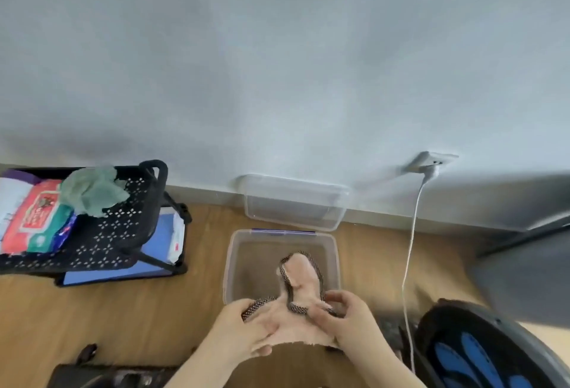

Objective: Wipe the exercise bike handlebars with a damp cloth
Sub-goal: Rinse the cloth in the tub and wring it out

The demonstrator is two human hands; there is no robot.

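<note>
Cloth hangs over the clear tub on the floor.
Left grip and right grip both hold its near end; lifted unwrung, it could drip on the wood (white cable lies near).

A single wide-angle view is taken from the head, tilted forward and down at a wooden floor. A pale wall is faced at 12 o'clock. Nearest, at 6 o'clock, the left hand, right hand and cloth are framed close up.
</note>
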